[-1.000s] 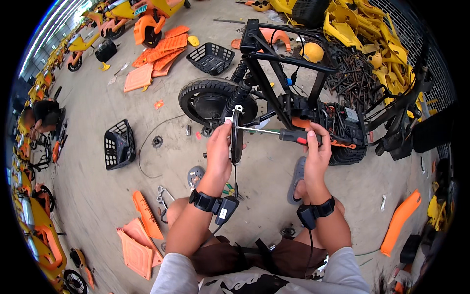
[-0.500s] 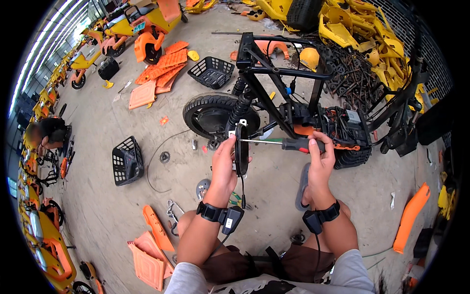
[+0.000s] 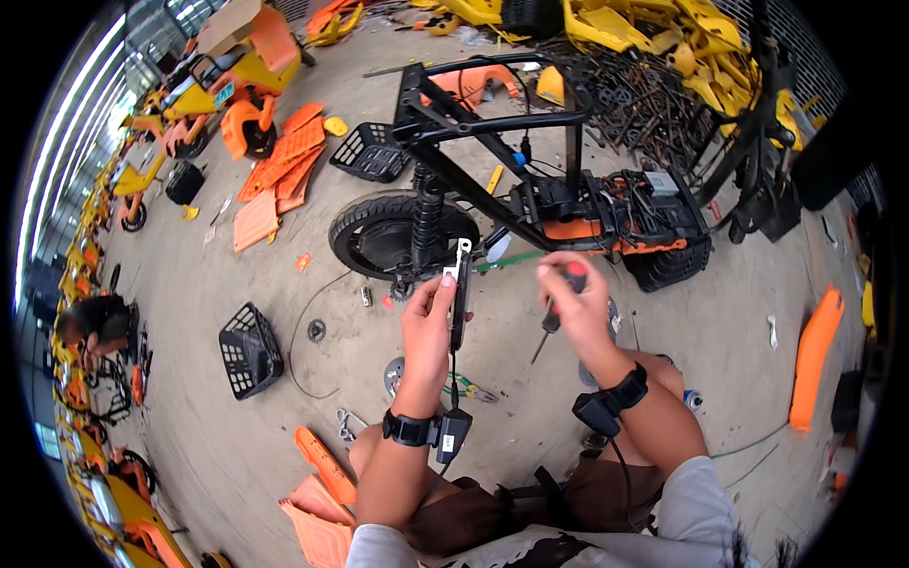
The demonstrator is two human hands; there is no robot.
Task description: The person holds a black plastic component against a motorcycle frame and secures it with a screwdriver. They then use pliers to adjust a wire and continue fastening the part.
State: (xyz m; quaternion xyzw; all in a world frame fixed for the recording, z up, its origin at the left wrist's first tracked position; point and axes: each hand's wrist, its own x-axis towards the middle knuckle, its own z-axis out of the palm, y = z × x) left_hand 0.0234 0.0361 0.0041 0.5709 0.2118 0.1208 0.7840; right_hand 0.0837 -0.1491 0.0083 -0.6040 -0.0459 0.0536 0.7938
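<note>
My left hand [image 3: 426, 331] is closed around a slim black part [image 3: 461, 312], held upright and seen nearly edge-on. A small pale metal bracket [image 3: 463, 248] stands at its top, and a black cable [image 3: 454, 371] hangs from its lower end. To its right, my right hand [image 3: 587, 308] grips a screwdriver [image 3: 551, 322] with a red and black handle; the shaft points down and left, apart from the black part. Beyond both hands is a stripped scooter with a black tubular frame [image 3: 492, 126] and a thick-tyred wheel [image 3: 360, 241].
Black baskets [image 3: 251, 350] and orange panels [image 3: 275, 180] lie on the concrete floor. Pliers [image 3: 476, 389] and a sprocket [image 3: 316, 330] are near my feet. Yellow shells [image 3: 615, 33] are heaped at the back right. Another person [image 3: 95, 322] crouches far left.
The screwdriver has come away from the black part and swung from level to pointing down-left. My right hand has moved slightly left and turned. The view has shifted.
</note>
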